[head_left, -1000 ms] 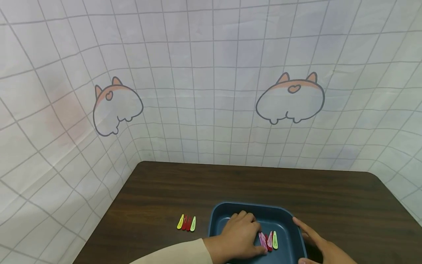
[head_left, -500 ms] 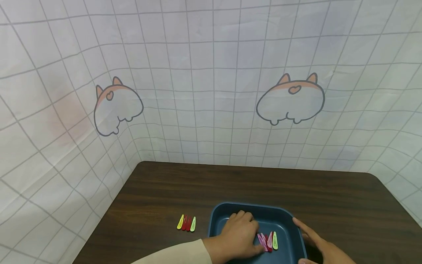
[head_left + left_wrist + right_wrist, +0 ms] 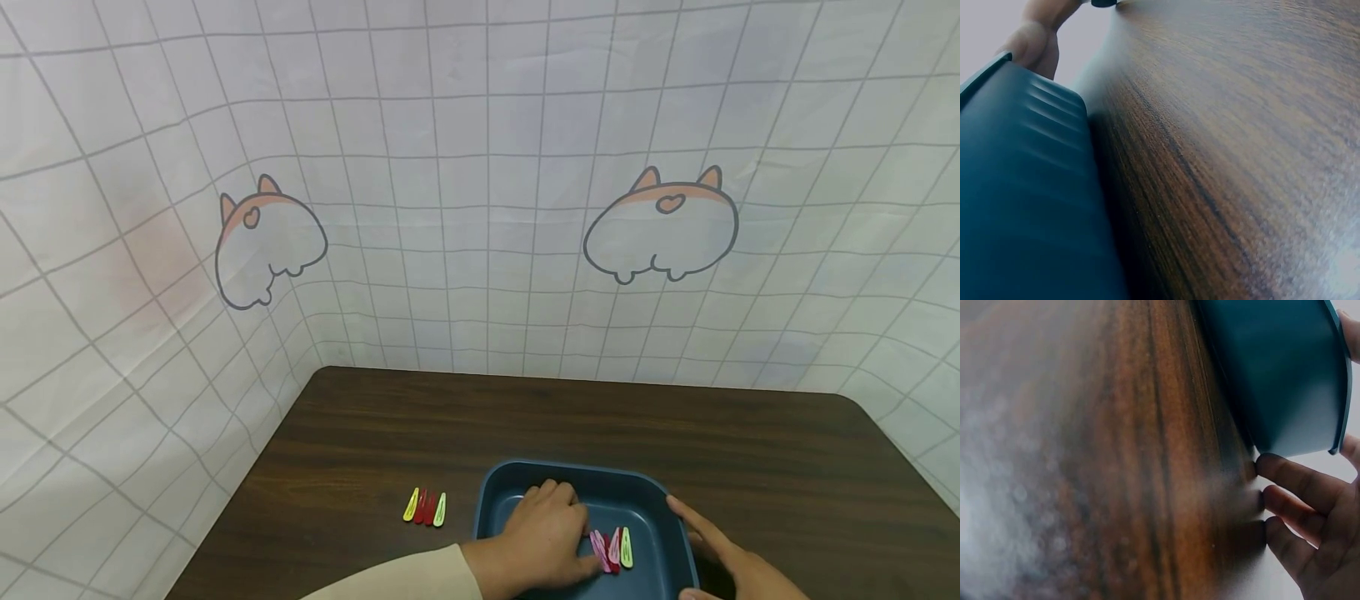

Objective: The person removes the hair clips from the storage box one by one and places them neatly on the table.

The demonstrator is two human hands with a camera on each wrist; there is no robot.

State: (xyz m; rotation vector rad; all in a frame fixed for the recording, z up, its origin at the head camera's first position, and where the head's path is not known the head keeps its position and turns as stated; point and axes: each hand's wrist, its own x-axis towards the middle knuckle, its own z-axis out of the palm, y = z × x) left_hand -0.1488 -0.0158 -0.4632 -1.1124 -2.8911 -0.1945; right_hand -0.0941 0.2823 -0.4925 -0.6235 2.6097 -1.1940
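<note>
At the bottom edge of the head view, right of centre, the right hand [image 3: 738, 567] rests against the outer right wall of the blue tray [image 3: 525, 477], fingers straight and a little spread along the rim; the right wrist view shows its fingertips [image 3: 1291, 478] lying on the bench [image 3: 375, 433] just beside the tray's corner. Left of it, the left hand [image 3: 543, 537] lies inside the tray, fingers loosely bent over the floor, thumb tip touching the near end of a small bunch of hair clips [image 3: 611, 550], pink, red and pale green. Whether the thumb and forefinger pinch a clip cannot be told, since the hand hides the contact.

These clips look like thin, stiff snap clips with a glossy finish: very light, lying flat, and likely to slide on the smooth tray floor rather than lift. A pinch across the narrow sides, or a fingernail under the rounded end, seems the surest hold. The tray itself looks like rigid, light plastic, so a steadying hand at its wall suits it.

Farther left, three more clips [image 3: 424, 507], yellow, red and green, lie side by side on the bench, well apart from the tray. Beyond, the bench's dark wood runs to a checked backdrop [image 3: 480, 208].
</note>
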